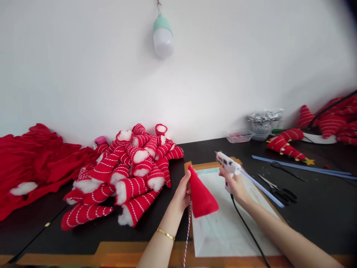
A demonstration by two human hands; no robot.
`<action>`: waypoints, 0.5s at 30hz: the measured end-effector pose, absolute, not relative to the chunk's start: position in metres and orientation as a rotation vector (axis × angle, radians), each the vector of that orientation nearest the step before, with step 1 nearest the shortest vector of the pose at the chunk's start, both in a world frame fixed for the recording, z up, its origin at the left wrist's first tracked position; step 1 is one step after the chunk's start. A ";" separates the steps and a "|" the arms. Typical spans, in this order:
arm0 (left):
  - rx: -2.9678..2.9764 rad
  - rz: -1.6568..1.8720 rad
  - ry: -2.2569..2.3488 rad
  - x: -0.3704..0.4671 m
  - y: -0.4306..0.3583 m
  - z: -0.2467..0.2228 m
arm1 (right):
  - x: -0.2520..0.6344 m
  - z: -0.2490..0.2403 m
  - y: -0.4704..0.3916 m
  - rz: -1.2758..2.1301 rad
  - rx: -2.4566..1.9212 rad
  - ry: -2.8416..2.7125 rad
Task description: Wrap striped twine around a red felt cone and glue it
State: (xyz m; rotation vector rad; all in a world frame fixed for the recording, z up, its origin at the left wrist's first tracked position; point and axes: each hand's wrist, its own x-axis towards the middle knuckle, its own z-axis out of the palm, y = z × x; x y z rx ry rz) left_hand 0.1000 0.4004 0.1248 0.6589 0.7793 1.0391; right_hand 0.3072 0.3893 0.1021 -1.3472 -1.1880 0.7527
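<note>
My left hand (183, 190) grips a plain red felt cone (202, 197) by its upper left side, its narrow tip pointing up. A red-and-white twisted cord (187, 230) hangs down from that hand. To the right, my right hand (233, 184) is wrapped round the handle of a white glue gun (229, 163), whose nozzle points up and left, apart from the cone. A pale blue glue stick (262, 188) sticks out of the gun's back. Both hands are above a white sheet (234, 230) on the table.
Stuffed red striped cones (139, 178) are heaped left of centre, beside red fabric (41, 163). Black scissors (279, 190), blue sticks (301, 166), a decorated striped piece (287, 145) and a container of silvery bits (262, 124) lie right. The gun's black cable (248, 229) crosses the sheet.
</note>
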 end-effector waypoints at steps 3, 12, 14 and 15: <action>0.642 1.176 0.809 0.102 0.402 0.124 | 0.329 0.091 0.410 0.503 -1.562 -1.551; 0.766 1.300 0.773 0.101 0.403 0.127 | 0.362 0.084 0.416 0.294 -1.804 -1.843; 0.793 1.300 0.771 0.102 0.403 0.126 | 0.359 0.097 0.412 0.178 -1.780 -1.822; 0.805 1.299 0.773 0.102 0.403 0.125 | 0.354 0.105 0.410 0.128 -1.717 -1.813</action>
